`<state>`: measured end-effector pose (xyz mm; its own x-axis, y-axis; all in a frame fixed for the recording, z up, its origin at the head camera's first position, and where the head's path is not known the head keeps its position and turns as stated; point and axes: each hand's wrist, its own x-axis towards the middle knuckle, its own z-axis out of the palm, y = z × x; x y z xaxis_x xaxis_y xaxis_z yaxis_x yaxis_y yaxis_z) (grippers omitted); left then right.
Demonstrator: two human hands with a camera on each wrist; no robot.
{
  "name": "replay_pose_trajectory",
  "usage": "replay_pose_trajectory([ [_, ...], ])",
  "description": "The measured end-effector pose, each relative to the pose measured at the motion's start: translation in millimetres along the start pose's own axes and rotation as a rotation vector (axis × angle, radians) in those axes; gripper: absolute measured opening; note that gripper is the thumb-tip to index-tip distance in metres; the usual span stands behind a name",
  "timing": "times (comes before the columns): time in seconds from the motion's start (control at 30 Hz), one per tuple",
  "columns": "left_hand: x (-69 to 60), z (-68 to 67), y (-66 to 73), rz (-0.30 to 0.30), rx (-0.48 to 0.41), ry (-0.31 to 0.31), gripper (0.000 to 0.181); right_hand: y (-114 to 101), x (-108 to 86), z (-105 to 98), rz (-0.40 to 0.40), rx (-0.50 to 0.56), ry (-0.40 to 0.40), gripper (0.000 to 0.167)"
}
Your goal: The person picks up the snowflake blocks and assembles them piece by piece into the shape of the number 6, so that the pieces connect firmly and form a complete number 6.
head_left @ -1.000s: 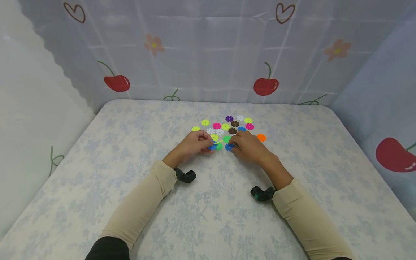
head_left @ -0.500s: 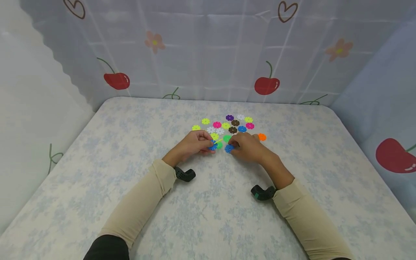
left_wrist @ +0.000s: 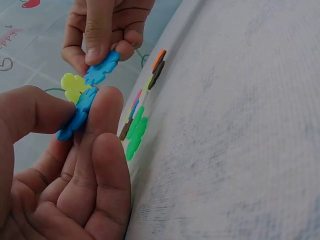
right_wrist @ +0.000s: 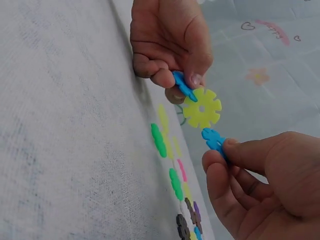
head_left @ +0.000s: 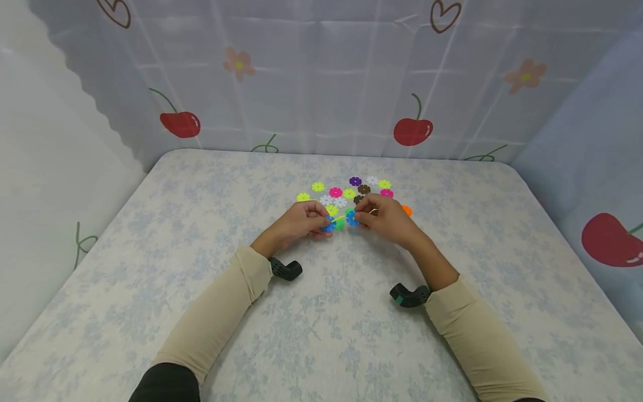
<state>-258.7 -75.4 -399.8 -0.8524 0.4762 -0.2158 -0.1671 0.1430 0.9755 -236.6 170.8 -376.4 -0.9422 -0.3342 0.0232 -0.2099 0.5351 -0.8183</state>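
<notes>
Almost Rim to Rim, Held in the Air

A notched yellow disc (right_wrist: pixel 208 113) stands between a person's two hands above a pale patterned table (head_left: pixel 321 324), nearly edge-on to the head camera. Being round, it has no long axis; both blue discs show broader faces in that view and seem to lie crosswise to it.

Just left of the yellow disc, the left hand (head_left: pixel 300 221), the nearer of the two, pinches the left blue disc (left_wrist: pixel 83 113) between thumb and fingers; this blue disc meets the yellow rim and appears slotted into it. On the yellow disc's right, the right hand (head_left: pixel 385 220) pinches the right blue disc (right_wrist: pixel 213 139), its free rim facing the yellow one. Any coming move turns on that slim interval: the rims are just beside each other, and whether they touch cannot be told.

From the right fingertips, the yellow disc lies leftward, past the blue; from the left fingertips, just rightward. Beyond the yellow disc, loose discs include a pink disc (head_left: pixel 335 192) and a purple disc (head_left: pixel 355 181).
</notes>
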Motion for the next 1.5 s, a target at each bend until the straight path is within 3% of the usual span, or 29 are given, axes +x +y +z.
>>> replay_pose_trajectory([
  [0.17, 0.4, 0.8, -0.9, -0.001, 0.003, -0.003, 0.010, -4.2, -1.2, -1.0, 0.057, 0.144, -0.004, 0.010],
  [0.37, 0.3, 1.3, -1.9, -0.001, 0.011, -0.008, 0.012, -1.0, -0.7, 0.6, 0.071, 0.205, -0.031, 0.011],
  [0.8, 0.6, -0.4, -5.7, 0.039, 0.053, -0.015, 0.014, 4.9, -0.5, 2.4, 0.061, 0.197, -0.058, 0.010],
  [1.5, 2.9, 0.8, -6.1, 0.053, 0.081, 0.005, 0.013, 2.3, -0.8, 3.1, 0.070, 0.189, -0.063, 0.011],
])
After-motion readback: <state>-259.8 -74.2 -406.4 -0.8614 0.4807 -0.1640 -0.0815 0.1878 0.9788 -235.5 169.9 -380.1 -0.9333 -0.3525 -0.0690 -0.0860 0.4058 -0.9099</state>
